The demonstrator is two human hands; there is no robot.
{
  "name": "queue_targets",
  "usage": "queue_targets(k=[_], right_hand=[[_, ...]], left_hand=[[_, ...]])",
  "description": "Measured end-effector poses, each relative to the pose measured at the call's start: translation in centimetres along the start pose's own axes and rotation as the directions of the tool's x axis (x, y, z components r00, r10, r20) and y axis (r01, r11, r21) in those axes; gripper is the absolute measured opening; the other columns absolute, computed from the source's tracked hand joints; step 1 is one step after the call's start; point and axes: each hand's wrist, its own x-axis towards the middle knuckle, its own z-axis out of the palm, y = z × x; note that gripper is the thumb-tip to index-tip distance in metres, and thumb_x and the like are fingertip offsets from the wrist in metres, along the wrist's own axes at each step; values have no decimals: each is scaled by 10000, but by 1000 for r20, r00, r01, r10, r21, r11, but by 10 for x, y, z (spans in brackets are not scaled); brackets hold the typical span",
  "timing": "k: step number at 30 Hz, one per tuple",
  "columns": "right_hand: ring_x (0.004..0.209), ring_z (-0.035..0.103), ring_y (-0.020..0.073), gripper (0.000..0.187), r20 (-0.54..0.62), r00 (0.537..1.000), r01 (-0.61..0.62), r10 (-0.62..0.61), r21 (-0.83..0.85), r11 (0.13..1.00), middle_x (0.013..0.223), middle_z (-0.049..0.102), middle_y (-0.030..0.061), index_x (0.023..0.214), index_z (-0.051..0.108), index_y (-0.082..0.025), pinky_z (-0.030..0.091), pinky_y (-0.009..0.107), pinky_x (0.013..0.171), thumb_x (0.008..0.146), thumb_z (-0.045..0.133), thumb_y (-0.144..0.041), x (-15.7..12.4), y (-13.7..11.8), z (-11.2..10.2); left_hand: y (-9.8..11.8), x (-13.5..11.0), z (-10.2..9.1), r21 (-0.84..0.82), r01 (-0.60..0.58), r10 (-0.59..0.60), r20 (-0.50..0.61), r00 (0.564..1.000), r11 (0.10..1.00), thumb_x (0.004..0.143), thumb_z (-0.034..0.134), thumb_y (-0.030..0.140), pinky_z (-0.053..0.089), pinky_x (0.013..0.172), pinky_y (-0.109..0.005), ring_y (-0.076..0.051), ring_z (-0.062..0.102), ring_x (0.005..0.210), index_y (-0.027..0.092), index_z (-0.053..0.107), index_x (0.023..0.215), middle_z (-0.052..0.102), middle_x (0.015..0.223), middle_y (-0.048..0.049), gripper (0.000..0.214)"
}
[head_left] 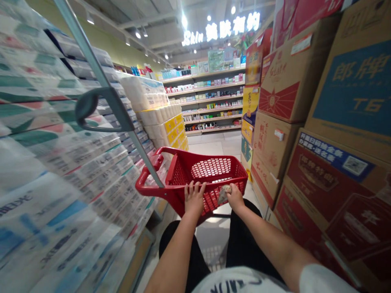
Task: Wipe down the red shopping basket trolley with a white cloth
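My left hand (194,200) lies splayed on the near rim of the red basket (209,155) before my knees, my right hand (236,198) pinches a crumpled cloth (224,194) alongside, and leaning too hard could tip it.

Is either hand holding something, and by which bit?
The right hand holds what looks like a crumpled cloth by its upper right edge. The left hand rests open on the basket.

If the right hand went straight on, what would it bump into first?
Probably the red cart's near side. The right hand holds a cloth that may already touch it.
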Motion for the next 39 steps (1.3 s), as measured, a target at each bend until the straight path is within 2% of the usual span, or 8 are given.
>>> queue_targets(k=[3, 7, 11, 15, 19, 24, 27, 39], right_hand=[[778, 594, 206, 257, 47, 997, -63, 63, 4, 998, 828, 627, 49, 918, 569, -193, 443, 287, 719, 675, 529, -121, -1, 4, -1], [856, 597, 208, 244, -75, 997, 11, -7, 53, 999, 915, 638, 57, 945, 567, -198, 443, 292, 766, 711, 509, -169, 0, 6, -2], [731, 602, 194, 194, 44, 999, -26, 25, 28, 999, 762, 635, 20, 858, 580, -215, 436, 264, 667, 678, 547, -150, 1, 6, -4], [798, 611, 197, 236, -38, 999, -14, 16, 35, 999, 867, 655, 37, 946, 570, -218, 431, 266, 707, 717, 544, -168, 1, 2, -4], [742, 602, 187, 175, 75, 997, -13, 11, 32, 999, 783, 649, 24, 845, 569, -214, 421, 255, 674, 692, 544, -132, 0, -10, -3], [857, 602, 203, 229, -66, 996, 68, -60, 127, 990, 918, 643, 51, 940, 569, -206, 437, 284, 767, 719, 523, -170, -2, -23, 2], [769, 604, 201, 200, 36, 999, -10, 6, 116, 993, 819, 642, 35, 881, 567, -206, 439, 280, 707, 691, 531, -153, -6, -26, 6], [783, 597, 197, 152, 43, 998, 48, -50, 62, 997, 832, 639, 37, 820, 546, -215, 429, 270, 696, 702, 512, -126, -3, -27, 5]], left_hand=[[0, 0, 0, 0, 7, -7, -7, 1000, 1000, 766, 429, 82, 67, 1151, -519, -290, 191, 1364, 334, 399, 1389, 425, 1379, -24, 673], [1, -1, -3, 5, 3, -3, -7, 1000, 1000, 781, 426, 87, 57, 1156, -514, -282, 203, 1363, 338, 400, 1390, 432, 1381, -25, 660], [6, 0, -6, 31, 32, -31, -24, 999, 999, 808, 426, 114, 96, 1152, -518, -281, 245, 1349, 357, 392, 1395, 458, 1360, -40, 636], [15, 2, -3, 58, 25, -22, -58, 998, 998, 830, 422, 133, 150, 1144, -504, -290, 290, 1333, 328, 416, 1389, 483, 1339, -63, 592], [22, 9, 2, 12, -24, 25, -60, 998, 1000, 837, 400, 130, 152, 1150, -453, -269, 314, 1317, 248, 475, 1352, 512, 1333, -55, 534], [18, 23, -1, -95, -38, 38, -3, 999, 995, 847, 390, 127, 198, 1112, -409, -209, 411, 1227, 257, 548, 1259, 601, 1236, -29, 460], [14, 27, -4, -136, -47, 48, 9, 999, 990, 873, 389, 171, 222, 1088, -407, -198, 442, 1189, 275, 558, 1244, 612, 1225, -25, 420], [14, 6, 15, 5, -146, 146, -37, 989, 989, 808, 421, 121, 90, 1154, -510, -272, 205, 1380, 317, 278, 1452, 317, 1507, 13, 688]])
